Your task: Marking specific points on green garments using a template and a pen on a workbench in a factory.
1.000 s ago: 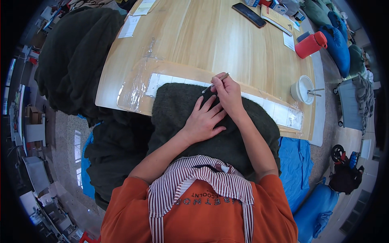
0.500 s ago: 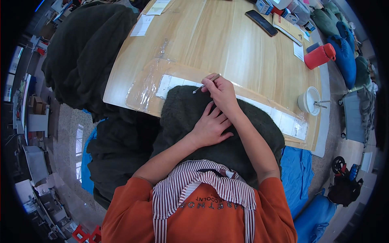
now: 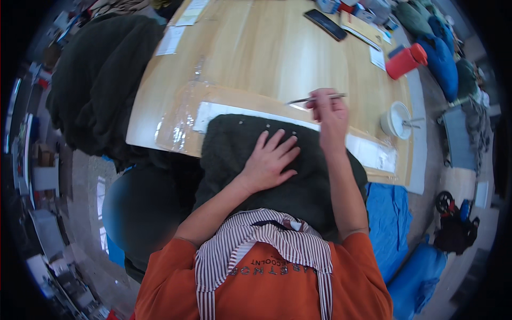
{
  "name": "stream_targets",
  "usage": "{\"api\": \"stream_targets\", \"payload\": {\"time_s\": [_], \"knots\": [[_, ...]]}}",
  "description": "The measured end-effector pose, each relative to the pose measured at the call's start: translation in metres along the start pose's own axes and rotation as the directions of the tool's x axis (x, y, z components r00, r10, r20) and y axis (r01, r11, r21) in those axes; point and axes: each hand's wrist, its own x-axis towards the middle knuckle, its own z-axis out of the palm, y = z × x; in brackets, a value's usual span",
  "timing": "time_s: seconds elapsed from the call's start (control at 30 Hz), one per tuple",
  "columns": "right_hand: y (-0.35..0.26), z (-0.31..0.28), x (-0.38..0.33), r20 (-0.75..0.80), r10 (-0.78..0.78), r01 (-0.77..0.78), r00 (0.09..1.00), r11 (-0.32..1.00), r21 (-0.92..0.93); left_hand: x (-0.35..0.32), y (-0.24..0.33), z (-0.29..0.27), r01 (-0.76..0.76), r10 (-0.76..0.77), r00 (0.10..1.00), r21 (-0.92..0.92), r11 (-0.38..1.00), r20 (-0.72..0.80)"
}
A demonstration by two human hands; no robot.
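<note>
Across the near edge of the table lies a dark green, fuzzy knit fabric (image 3: pixel 229 154) that drapes toward my lap. Small white dots (image 3: pixel 268 126) run in a row along its far edge. My left hand (image 3: pixel 272 162) rests flat on the fabric, fingers spread just below the dots. Raised past the fabric's far edge, my right hand (image 3: pixel 330 114) pinches a thin pen-like tool (image 3: pixel 305 100), its narrow end pointing left. What kind of tool it is, I cannot make out. A white strip (image 3: pixel 368 152) shows from under the fabric.
At the right stands a white tub (image 3: pixel 396 120) with handles sticking out, and beyond it a red bottle (image 3: pixel 406 61). A black phone (image 3: pixel 325 25) and a notebook (image 3: pixel 362 29) lie farther back. Dark fabric is heaped (image 3: pixel 101 80) left of the table (image 3: pixel 240 58).
My right hand has lifted off the fabric and moved right with the tool. White dots beside where it was are now uncovered. My left hand stays on the fabric, fingers spread wider.
</note>
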Motion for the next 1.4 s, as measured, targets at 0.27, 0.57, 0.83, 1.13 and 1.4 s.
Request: {"api": "stream_targets", "payload": {"time_s": [0.27, 0.57, 0.83, 1.13, 1.4], "knots": [[-0.046, -0.224, -0.018, -0.623, -0.421, 0.101, 0.659, 0.871, -0.481, -0.001, 0.006, -0.001, 0.005, -0.005, 1.000, 0.023, 1.000, -0.001], [-0.035, -0.278, -0.032, -0.596, -0.338, -0.141, 0.728, 0.777, -0.613, -0.001, 0.009, -0.019, -0.002, -0.099, 0.971, -0.421, 0.907, -0.217], [-0.019, -0.210, -0.127, -0.661, -0.082, -0.062, 0.746, 0.979, -0.192, -0.012, 0.039, -0.045, 0.240, -0.591, 0.796, -0.828, 0.507, -0.132], [-0.025, -0.159, -0.161, -0.237, 0.262, -0.318, 0.935, 0.917, -0.242, -0.140, 0.003, -0.072, 0.481, -0.842, 0.465, -0.721, 0.499, -0.273], [0.009, -0.101, -0.155, 0.120, 0.391, -0.317, 0.913, 0.862, -0.395, -0.141, 0.000, -0.072, 0.906, -0.669, 0.409, -0.361, 0.220, 0.621]]}}
